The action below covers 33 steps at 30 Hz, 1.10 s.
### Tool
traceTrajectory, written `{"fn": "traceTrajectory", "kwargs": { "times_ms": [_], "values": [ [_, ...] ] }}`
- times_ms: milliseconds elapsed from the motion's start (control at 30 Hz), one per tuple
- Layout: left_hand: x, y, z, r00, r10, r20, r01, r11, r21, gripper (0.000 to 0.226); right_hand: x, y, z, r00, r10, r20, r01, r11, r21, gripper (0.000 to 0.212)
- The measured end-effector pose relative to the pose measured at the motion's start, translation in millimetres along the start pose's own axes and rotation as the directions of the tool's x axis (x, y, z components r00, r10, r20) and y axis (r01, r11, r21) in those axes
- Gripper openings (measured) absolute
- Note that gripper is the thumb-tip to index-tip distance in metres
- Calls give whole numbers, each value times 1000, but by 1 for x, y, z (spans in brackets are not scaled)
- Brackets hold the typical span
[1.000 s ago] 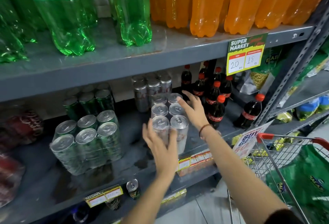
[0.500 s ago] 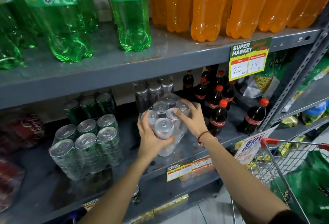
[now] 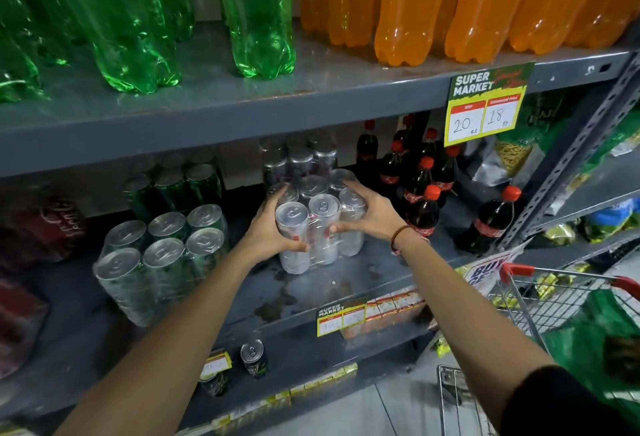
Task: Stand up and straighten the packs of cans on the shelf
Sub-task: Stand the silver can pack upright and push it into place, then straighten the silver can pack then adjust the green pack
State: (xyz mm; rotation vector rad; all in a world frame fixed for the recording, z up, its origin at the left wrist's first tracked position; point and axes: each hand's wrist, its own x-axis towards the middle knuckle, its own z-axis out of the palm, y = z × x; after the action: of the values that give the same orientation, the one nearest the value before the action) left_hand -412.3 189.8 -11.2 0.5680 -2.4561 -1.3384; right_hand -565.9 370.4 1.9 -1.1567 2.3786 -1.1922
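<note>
Shelf: grey metal shelf [image 3: 311,300], scuffed and stained.
Pack: shrink-wrapped pack of silver cans [image 3: 320,224] stood upright mid-shelf, film glossy.
Left hand [image 3: 268,229]: clasped the pack's left side.
Right hand [image 3: 372,213]: clasped its right side.
Neighbour: wrapped green can pack [image 3: 162,255] stood apart, leftward.

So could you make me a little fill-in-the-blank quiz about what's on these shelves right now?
1. Both hands grip a wrapped pack of ___ cans.
2. The big bottles above the red-capped cola bottles are ___ in colour.
3. The price tag shows 20 and ___.
4. The cart handle at lower right is ___.

Missing words: silver; orange; 18; red
</note>
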Motion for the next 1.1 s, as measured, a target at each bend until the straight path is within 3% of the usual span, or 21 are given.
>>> {"fn": "traceTrajectory", "kwargs": {
  "times_ms": [267, 1100],
  "values": [
    [-18, 3, 3, 1000, 19, -12, -19, 1000, -4, 116, -22, -1, -1, 999, 4, -44, -3, 1000, 25, 101],
    [-69, 15, 21, 999, 18, -34, -16, 998, 54, 113, -83, -13, -10, 1000, 24, -2, -24, 999, 28, 97]
  ]
}}
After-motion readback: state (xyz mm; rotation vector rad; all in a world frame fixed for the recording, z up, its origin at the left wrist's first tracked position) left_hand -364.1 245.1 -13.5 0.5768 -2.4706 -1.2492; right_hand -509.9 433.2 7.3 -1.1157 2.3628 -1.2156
